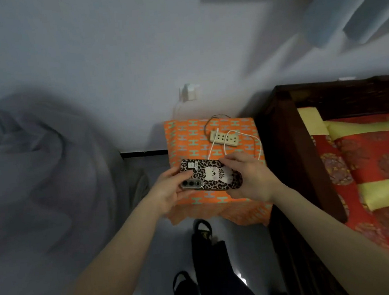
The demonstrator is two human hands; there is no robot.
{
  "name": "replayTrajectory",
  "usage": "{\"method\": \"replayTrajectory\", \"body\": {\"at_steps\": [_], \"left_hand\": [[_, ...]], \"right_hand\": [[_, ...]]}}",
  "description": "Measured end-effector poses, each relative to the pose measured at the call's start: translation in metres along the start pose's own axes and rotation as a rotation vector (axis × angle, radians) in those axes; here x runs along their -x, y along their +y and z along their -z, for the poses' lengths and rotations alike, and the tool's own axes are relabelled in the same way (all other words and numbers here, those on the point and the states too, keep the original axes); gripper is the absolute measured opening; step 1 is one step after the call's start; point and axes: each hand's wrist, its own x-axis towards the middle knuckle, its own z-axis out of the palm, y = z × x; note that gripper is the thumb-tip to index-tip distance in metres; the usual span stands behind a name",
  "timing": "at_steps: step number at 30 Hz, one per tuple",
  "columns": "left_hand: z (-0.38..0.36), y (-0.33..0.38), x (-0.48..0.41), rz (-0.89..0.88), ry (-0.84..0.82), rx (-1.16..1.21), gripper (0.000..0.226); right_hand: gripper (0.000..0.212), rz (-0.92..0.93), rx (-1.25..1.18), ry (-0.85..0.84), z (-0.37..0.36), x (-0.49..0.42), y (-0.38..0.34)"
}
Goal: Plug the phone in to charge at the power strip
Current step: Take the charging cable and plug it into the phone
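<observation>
Over the orange table, both hands grip the phone face-down, left hand at the camera end, right hand at the other (maybe pinching the white cable); rigid, light, slick case, best held by edges.

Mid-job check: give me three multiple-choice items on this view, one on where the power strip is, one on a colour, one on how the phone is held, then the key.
1. Where does the power strip lie?
A. on the floor
B. on the orange patterned cloth
C. on the red bedding

2. What colour is the cable looping across the strip?
A. white
B. black
C. red

3. How is the phone held?
A. lying alone on the cloth
B. in one hand only
C. between both hands, back side up

Key: 1 B, the strip rests on the cloth near its far edge. 2 A, the loop is white against the orange. 3 C, the left hand grips the camera end and the right hand the other end, with the leopard-print case showing.
</observation>
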Motion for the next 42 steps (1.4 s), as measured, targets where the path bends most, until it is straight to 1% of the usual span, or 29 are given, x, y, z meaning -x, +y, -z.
{"method": "replayTrajectory", "body": {"at_steps": [2,5,11,12,14,17,19,21,22,24,25,27,28,29,31,33,35,39,42], "left_hand": [[0.002,0.008,-0.029,-0.003,0.011,0.022,0.039],[0.003,0.016,-0.071,-0.011,0.017,0.109,0.031],[0.002,0.024,-0.137,-0.044,-0.034,0.324,0.025],[0.003,0.023,-0.149,-0.058,-0.055,0.369,0.027],[0.003,0.019,-0.172,-0.08,-0.1,0.469,0.042],[0.003,0.007,-0.203,-0.092,-0.123,0.522,0.061],[0.004,-0.006,-0.223,-0.059,-0.092,0.581,0.063],[0.01,-0.021,-0.241,-0.019,-0.02,0.611,0.062],[0.014,-0.026,-0.249,-0.001,0.019,0.59,0.061],[0.024,-0.037,-0.264,0.037,0.079,0.551,0.061],[0.03,-0.042,-0.269,0.055,0.1,0.553,0.061],[0.04,-0.048,-0.279,0.079,0.114,0.556,0.062],[0.043,-0.048,-0.283,0.092,0.114,0.544,0.062],[0.045,-0.048,-0.286,0.103,0.115,0.531,0.062],[0.047,-0.048,-0.289,0.114,0.129,0.548,0.057],[0.048,-0.046,-0.291,0.129,0.132,0.598,0.05],[0.047,-0.043,-0.293,0.148,0.123,0.615,0.048],[0.046,-0.036,-0.295,0.152,0.096,0.64,0.049],[0.046,-0.03,-0.297,0.138,0.092,0.663,0.053]], "right_hand": [[0.084,-0.018,-0.005,0.002,-0.008,-0.025,0.018],[0.085,-0.022,-0.018,0.006,-0.023,-0.06,0.047],[0.081,-0.116,-0.133,0.051,-0.051,-0.123,0.085],[0.08,-0.124,-0.152,0.074,-0.056,-0.131,0.09],[0.079,-0.135,-0.179,0.138,-0.072,-0.145,0.099],[0.077,-0.187,-0.212,0.222,-0.108,-0.159,0.104],[0.076,-0.228,-0.234,0.232,-0.133,-0.162,0.103],[0.075,-0.249,-0.267,0.188,-0.154,-0.162,0.106],[0.073,-0.269,-0.311,0.163,-0.161,-0.161,0.111],[0.063,-0.357,-0.43,0.171,-0.175,-0.162,0.128],[0.055,-0.417,-0.463,0.22,-0.179,-0.165,0.139],[0.033,-0.531,-0.403,0.38,-0.183,-0.175,0.167],[0.025,-0.587,-0.313,0.453,-0.185,-0.182,0.182],[0.022,-0.651,-0.209,0.502,-0.186,-0.191,0.195],[0.026,-0.799,-0.027,0.508,-0.188,-0.209,0.215],[0.028,-0.896,0.088,0.439,-0.192,-0.22,0.226],[0.029,-0.921,0.13,0.399,-0.195,-0.227,0.23],[0.023,-0.821,0.14,0.494,-0.195,-0.234,0.228],[0.019,-0.805,0.108,0.489,-0.195,-0.24,0.225]]}}
